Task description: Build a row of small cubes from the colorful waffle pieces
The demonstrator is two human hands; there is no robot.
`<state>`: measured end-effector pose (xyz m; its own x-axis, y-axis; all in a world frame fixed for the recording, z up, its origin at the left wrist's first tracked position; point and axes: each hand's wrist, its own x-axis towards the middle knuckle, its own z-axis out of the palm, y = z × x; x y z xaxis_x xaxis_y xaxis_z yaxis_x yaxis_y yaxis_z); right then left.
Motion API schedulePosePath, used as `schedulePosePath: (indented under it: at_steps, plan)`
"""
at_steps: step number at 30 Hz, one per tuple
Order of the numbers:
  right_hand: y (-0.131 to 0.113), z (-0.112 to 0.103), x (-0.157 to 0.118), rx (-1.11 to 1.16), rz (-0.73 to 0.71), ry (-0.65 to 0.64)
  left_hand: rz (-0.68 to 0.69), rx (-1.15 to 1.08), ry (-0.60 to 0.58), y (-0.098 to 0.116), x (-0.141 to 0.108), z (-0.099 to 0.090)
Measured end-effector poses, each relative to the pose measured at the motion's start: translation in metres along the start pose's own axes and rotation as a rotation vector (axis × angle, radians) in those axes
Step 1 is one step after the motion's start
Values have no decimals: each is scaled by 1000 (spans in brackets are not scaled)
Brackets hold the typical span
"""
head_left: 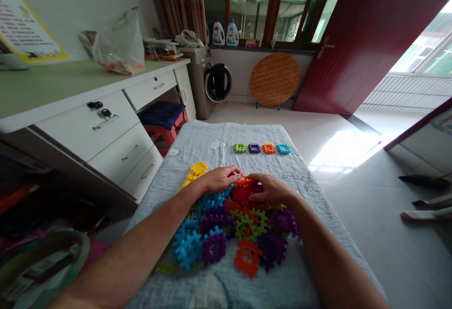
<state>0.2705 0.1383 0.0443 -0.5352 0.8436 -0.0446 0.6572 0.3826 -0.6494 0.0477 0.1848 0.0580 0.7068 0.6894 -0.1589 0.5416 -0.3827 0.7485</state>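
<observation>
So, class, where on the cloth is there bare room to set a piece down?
Bare cloth lies left of the green square, beyond the yellow pieces; also nearer than the heap, between the forearms. It is crowded in the heap, by the left hand and right hand.

Cannot fully see the blocks point(243, 195) beneath the left hand point(221, 178) and right hand point(270, 188), or tell either grip; cannot read the poster point(28, 26), cut by the left edge, or the bottles point(232, 33), too small.

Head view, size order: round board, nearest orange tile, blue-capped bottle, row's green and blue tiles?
1. Round board
2. Nearest orange tile
3. Blue-capped bottle
4. Row's green tile, blue tile: alike, unranked
</observation>
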Motion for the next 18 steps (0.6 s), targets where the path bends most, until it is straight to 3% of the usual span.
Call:
schedulePosePath:
  at_steps: [5, 9, 14, 18]
  plan:
    - [4, -5, 0, 54, 103, 70, 39, 106, 270, -5, -34, -14]
    - [4, -7, -1, -35, 217, 154, -43, 238, 406, -42, -52, -28]
    - [5, -3, -4, -291, 256, 215, -134, 127, 465, -89, -55, -25]
    - [-8, 1, -5, -296, 125, 201, -101, -176, 418, -90, -55, -14]
